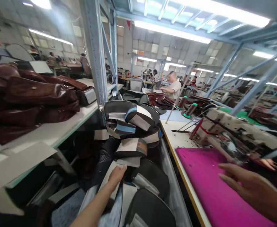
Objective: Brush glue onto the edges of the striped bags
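A worker's left hand (117,175) reaches down into a crowded heap of part-made bag pieces, its fingers bent at the edge of a pale-banded bag panel (108,173) that lies between a black roll (102,157) and a dark, round-cornered panel (150,205). Whether the fingers are clamped on the band or merely resting against it cannot be told from this angle. The right hand (244,186), blurred, hangs with thumb and fingers apart and nothing visible between them, above a magenta mat (197,179) on the worktop (169,130) beside an industrial sewing machine (242,129).

Handling the panel well would seem to call for a pinch on its stiff-looking pale band rather than on the softer-looking body, and for drawing it upward along its own slant, since neighboring pieces crowd in on both sides. A brown-striped curved piece (131,148) sits just beyond the fingers and looks easily toppled; the free hand could steady it. Loose flaps and a strip of clear plastic (145,184) nearby might snag or come along with a hurried tug, so a check that only one piece is in the fingers would be wise.

Across the aisle to the left, brown leather bags (39,91) are piled high; beyond, a co-worker in a pale shirt (175,88) bends over other work.
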{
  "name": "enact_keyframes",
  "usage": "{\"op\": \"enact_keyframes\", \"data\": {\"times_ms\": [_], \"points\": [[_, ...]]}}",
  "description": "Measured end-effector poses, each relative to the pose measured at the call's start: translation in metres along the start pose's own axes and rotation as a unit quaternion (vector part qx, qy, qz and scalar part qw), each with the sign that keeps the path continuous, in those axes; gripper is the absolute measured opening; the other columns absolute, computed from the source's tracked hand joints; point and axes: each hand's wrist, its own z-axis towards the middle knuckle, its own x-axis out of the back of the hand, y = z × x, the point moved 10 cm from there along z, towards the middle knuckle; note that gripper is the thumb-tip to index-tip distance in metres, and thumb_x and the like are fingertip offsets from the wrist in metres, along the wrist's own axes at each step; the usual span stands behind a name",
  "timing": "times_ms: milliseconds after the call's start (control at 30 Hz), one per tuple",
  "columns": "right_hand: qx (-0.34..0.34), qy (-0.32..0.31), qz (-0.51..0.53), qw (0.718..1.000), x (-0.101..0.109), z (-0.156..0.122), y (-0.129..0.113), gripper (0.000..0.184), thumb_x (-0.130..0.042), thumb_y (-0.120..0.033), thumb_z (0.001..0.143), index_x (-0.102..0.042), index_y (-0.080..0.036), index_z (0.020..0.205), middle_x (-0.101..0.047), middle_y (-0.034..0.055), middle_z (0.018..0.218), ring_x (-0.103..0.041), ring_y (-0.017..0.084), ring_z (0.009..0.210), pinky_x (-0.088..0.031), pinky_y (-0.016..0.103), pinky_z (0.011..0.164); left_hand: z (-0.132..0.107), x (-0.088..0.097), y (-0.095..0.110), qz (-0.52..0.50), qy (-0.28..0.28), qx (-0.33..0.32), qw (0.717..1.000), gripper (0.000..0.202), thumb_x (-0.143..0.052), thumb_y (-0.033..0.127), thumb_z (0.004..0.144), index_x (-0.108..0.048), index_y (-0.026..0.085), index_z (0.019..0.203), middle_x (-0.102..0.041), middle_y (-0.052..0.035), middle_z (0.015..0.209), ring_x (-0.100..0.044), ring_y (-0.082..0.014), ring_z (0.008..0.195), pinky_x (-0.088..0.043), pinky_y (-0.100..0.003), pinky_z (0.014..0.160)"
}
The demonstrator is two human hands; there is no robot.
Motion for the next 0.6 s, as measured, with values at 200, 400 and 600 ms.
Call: {"op": "enact_keyframes", "data": {"times_ms": [200,400,600], "points": [[0.125,-0.136,-0.263,0.947,-0.216,0.218,-0.127,0.063,-0.062,-0.032,0.084,-0.049,-0.011,0.142,-0.056,0.0216,0.139,-0.055,0.034,0.126,-0.044,0.044,0.105,0.124,-0.045,-0.005,-0.206,-0.083,0.14,0.965,0.079,-0.036,0.078,0.089,-0.052,0.008,0.122,-0.065,-0.0168,0.104,-0.07,-0.0233,0.077,-0.056,-0.033,0.062],[0.117,-0.055,-0.306,0.943,-0.304,0.412,-0.194,0.092,-0.073,-0.038,0.082,-0.023,-0.009,0.154,-0.034,0.0253,0.154,-0.037,0.038,0.139,-0.036,0.045,0.111,0.225,-0.106,-0.01,-0.339,-0.1,0.225,0.908,0.079,-0.036,0.08,0.089,-0.05,0.012,0.128,-0.063,-0.0145,0.108,-0.067,-0.0195,0.076,-0.054,-0.029,0.056],[0.076,-0.019,-0.319,0.945,-0.354,0.49,-0.183,0.079,-0.068,-0.04,0.089,-0.031,-0.007,0.15,-0.04,0.028,0.147,-0.044,0.037,0.135,-0.039,0.046,0.108,0.297,-0.143,-0.009,-0.388,-0.077,0.237,0.887,0.042,-0.053,0.051,0.098,-0.06,0.014,0.117,-0.066,-0.0061,0.097,-0.064,-0.0147,0.074,-0.056,-0.03,0.064]]}}
